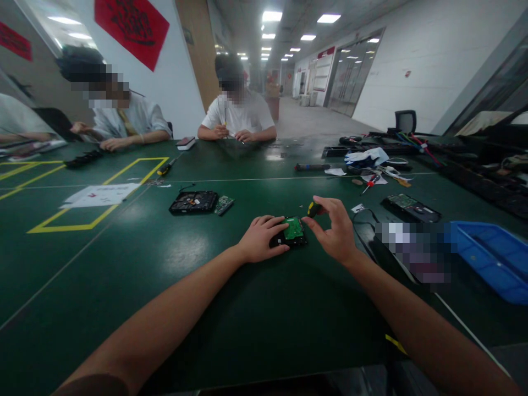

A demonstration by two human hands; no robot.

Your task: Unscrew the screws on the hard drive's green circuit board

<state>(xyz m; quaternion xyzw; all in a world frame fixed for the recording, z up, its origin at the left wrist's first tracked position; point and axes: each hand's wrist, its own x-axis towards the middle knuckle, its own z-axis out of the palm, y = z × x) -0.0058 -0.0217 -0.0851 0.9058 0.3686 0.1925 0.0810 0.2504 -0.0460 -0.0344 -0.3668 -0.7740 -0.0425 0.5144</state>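
Note:
A black hard drive with a green circuit board (294, 228) lies flat on the green table (231, 308). My left hand (263, 240) rests over its left side, fingers wrapped across the top and the thumb along the near edge. At the drive's upper right corner, my right hand (335, 228) pinches a yellow and black screwdriver (314, 208) between thumb and fingers. The screwdriver's tip is too small to make out. Tiny bits lie just beyond the drive.
Left of centre sit an opened drive (193, 202) and a loose circuit board (224, 205). On the right are another drive (411, 208), a cable, a red screwdriver (370, 183) and a blue tray (490, 258). Several people sit across the table; a yellow screwdriver (166, 166) lies at far left.

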